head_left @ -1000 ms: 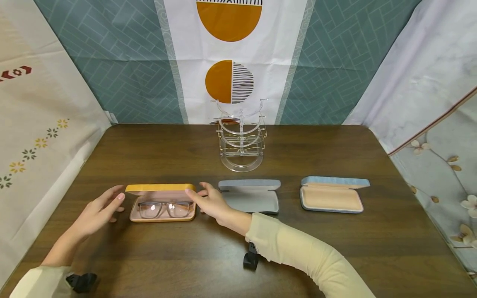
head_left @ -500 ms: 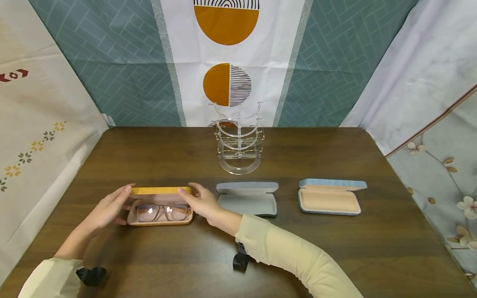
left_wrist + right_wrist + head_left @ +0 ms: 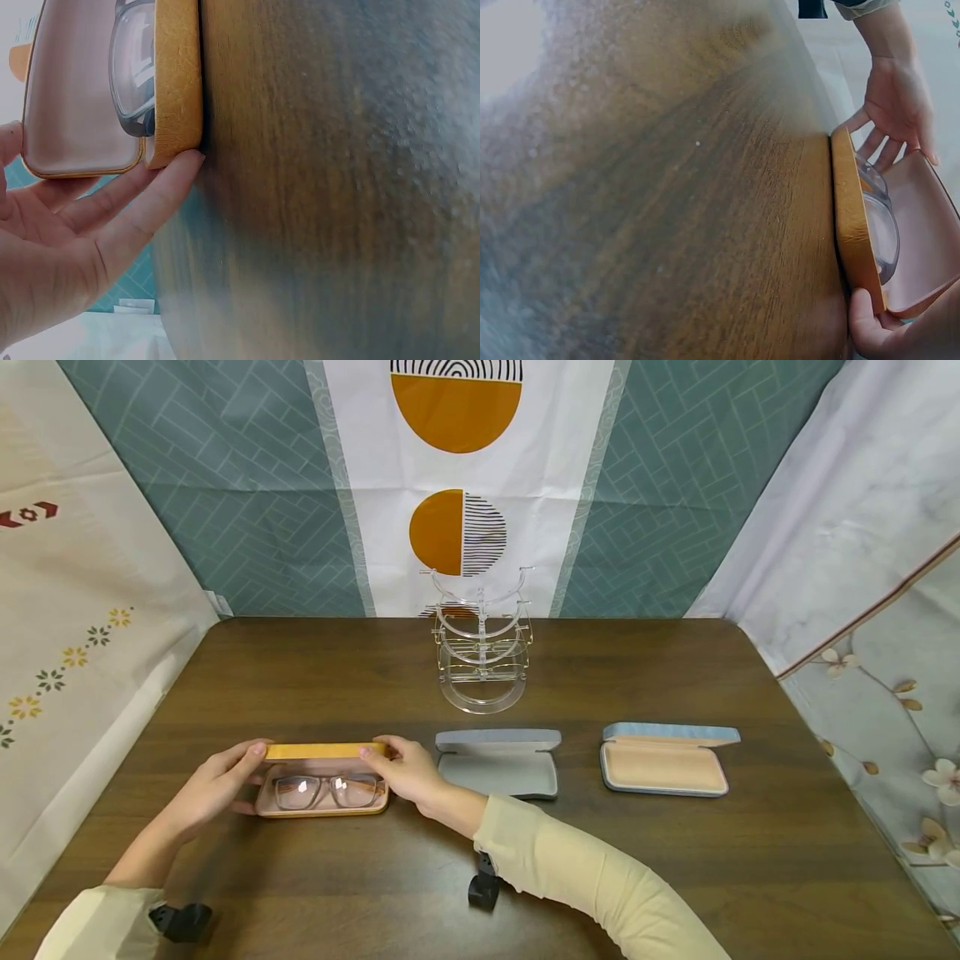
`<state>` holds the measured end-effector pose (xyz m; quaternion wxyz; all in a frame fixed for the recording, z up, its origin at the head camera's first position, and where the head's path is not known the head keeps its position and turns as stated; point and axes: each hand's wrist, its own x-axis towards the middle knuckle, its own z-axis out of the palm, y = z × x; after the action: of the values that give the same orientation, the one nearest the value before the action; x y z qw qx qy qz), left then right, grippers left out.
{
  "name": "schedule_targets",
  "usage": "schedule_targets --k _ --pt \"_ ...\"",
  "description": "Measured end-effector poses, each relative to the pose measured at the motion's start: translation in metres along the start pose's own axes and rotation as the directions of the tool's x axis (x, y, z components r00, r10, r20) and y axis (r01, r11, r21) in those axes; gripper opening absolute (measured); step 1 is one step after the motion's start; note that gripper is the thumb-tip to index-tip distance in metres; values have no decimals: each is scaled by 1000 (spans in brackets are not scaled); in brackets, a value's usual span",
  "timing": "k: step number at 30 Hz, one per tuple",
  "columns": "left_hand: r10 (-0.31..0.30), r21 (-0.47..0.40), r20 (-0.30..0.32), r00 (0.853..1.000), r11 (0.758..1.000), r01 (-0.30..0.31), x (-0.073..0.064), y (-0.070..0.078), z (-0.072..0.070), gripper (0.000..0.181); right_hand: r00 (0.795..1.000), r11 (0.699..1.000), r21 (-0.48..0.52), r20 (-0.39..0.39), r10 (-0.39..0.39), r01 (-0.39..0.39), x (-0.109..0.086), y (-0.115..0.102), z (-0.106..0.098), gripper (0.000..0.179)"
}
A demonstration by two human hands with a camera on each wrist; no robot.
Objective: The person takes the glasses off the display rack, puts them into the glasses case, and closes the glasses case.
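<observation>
A yellow glasses case [image 3: 315,751] with a pink lining stands with its lid raised at the left of the table. Folded eyeglasses [image 3: 354,791] with a greyish clear frame lie inside it. At the case's left end is my left hand [image 3: 213,783], thumb on the lid's edge and fingers along the base's end, as the left wrist view shows. My right hand [image 3: 408,772] holds the right end, its thumb on the lid's front edge and some fingers hidden behind. In the right wrist view, both hands flank the case [image 3: 853,217].
A grey glasses case [image 3: 498,770] and a light-blue glasses case [image 3: 663,767] lie with raised lids to the right. Behind them stands a clear tiered display rack [image 3: 482,702] with thin gold-coloured frames on it. Fabric hangings surround the wooden table [image 3: 360,893].
My left hand has moved right from beside the yellow case onto its end and lid. The right hand stays at the lid's right end. The head view has shifted slightly.
</observation>
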<state>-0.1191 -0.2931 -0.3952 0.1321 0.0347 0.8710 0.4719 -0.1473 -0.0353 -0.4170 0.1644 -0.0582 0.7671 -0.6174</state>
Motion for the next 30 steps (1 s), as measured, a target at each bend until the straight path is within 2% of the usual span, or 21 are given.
schedule_targets --k 6,15,24,30 --pt "24 -11 -9 1000 1000 -25 -1 -2 1 57 1000 1000 5 16 0 0 -1 1 0 43" --pt "88 -65 29 996 994 -86 -3 -4 -1 50 1000 1000 15 30 -8 8 -2 3 -1 45" --pt "84 -60 61 995 995 -81 -5 -5 -3 51 998 1000 29 66 4 -6 -4 3 -3 46" --pt "107 -66 88 990 993 -102 -7 -8 -5 50 996 999 32 86 12 -15 -5 3 -4 49"
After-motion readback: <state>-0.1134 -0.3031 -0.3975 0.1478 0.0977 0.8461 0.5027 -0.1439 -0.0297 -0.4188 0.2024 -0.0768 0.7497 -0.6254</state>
